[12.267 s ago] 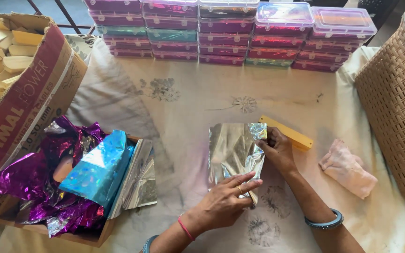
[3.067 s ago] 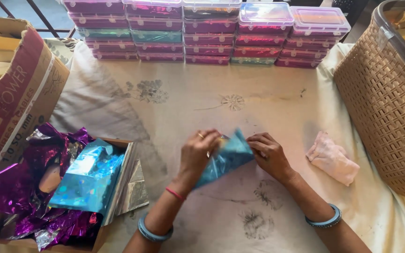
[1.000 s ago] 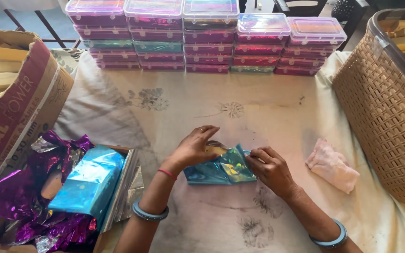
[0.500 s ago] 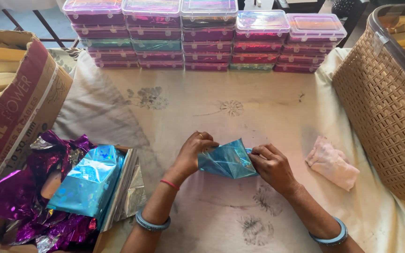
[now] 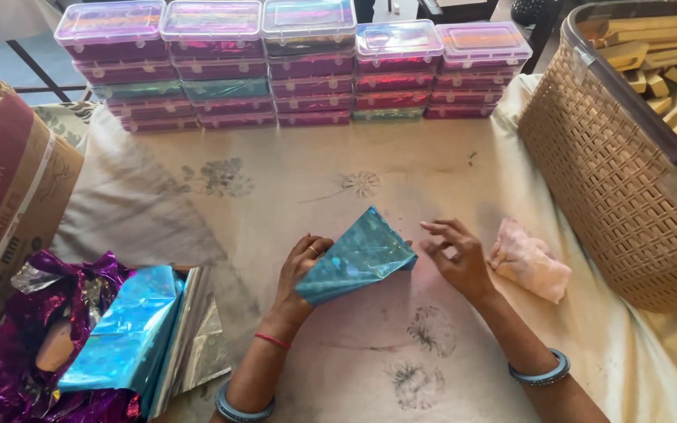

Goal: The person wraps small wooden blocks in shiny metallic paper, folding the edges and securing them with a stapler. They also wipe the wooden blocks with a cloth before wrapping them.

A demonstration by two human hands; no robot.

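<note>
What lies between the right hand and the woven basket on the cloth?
In the head view, a crumpled pink cloth lies between the right hand and the woven basket, close beside the hand. The rest of that stretch is bare table cover.

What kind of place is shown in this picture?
Probably a small hand-packing workspace at home or in a workshop. A cloth-covered table carries stacked clear lidded boxes, a woven basket of yellowish blocks, and shiny wrapping foil sheets. The left hand holds a blue foil-wrapped piece.
</note>
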